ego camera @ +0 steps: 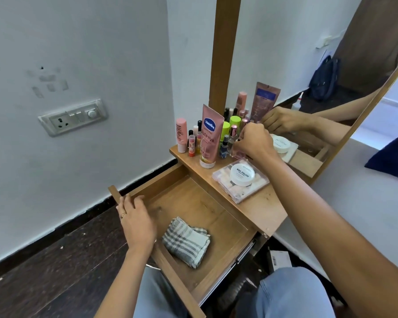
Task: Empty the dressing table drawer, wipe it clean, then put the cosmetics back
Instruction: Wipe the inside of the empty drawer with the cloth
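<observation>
The wooden drawer (pixel 225 239) stands pulled out below the dressing table top (pixel 262 205). Inside it lies only a folded grey-checked cloth (pixel 186 241). My left hand (pixel 135 222) rests on the drawer's front left rim with its fingers relaxed. My right hand (pixel 253 142) reaches over the table top, fingers curled round a small clear bottle (pixel 234 151) among the cosmetics. A pink Vaseline tube (pixel 209 138), lip balms (pixel 191 143), green-capped bottles (pixel 230 126) and a white nail polish remover jar (pixel 242 175) on a clear flat case (pixel 241 191) stand on the top.
A tall mirror (pixel 319 88) in a wooden frame rises behind the cosmetics and reflects my hand. A wall socket plate (pixel 72 117) is on the left wall. Dark floor lies left of the drawer; my knees are under it.
</observation>
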Demonstrator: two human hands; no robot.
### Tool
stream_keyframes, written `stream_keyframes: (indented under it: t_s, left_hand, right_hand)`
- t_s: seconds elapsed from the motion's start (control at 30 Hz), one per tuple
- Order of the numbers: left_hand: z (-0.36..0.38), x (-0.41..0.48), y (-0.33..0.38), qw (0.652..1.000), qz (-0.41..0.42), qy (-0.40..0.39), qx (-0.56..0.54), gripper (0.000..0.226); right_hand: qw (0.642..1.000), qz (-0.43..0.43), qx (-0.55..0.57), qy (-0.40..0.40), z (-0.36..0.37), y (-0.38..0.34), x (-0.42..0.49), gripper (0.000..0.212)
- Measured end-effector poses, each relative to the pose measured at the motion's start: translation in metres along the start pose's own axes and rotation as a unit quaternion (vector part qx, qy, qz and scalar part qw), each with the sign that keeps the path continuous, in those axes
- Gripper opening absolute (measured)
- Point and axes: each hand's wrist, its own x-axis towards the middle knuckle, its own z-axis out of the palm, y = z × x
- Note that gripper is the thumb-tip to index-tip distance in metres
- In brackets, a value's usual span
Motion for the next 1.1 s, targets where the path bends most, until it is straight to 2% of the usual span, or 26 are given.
stream_keyframes:
  t_s: [0.33, 0.77, 1.1]
  left_hand:
    - [-0.002, 0.0, 0.002, 1.0, 0.002, -0.004, -0.007, 0.043]
    - [-0.003, -0.001, 0.002, 1.0, 0.001, -0.004, -0.007, 0.046]
    - [-0.001, -0.001, 0.001, 1.0, 0.004, -0.002, 0.0, 0.047]
  right_hand:
    - [0.998, -0.008, -0.056, -0.034, 0.009, -0.004, 0.008, 0.03]
    - [0.998, -0.007, -0.064, -0.024, 0.016, -0.005, 0.009, 0.021]
    - [0.998, -0.018, -0.061, -0.017, 0.012, -0.002, 0.008, 0.025]
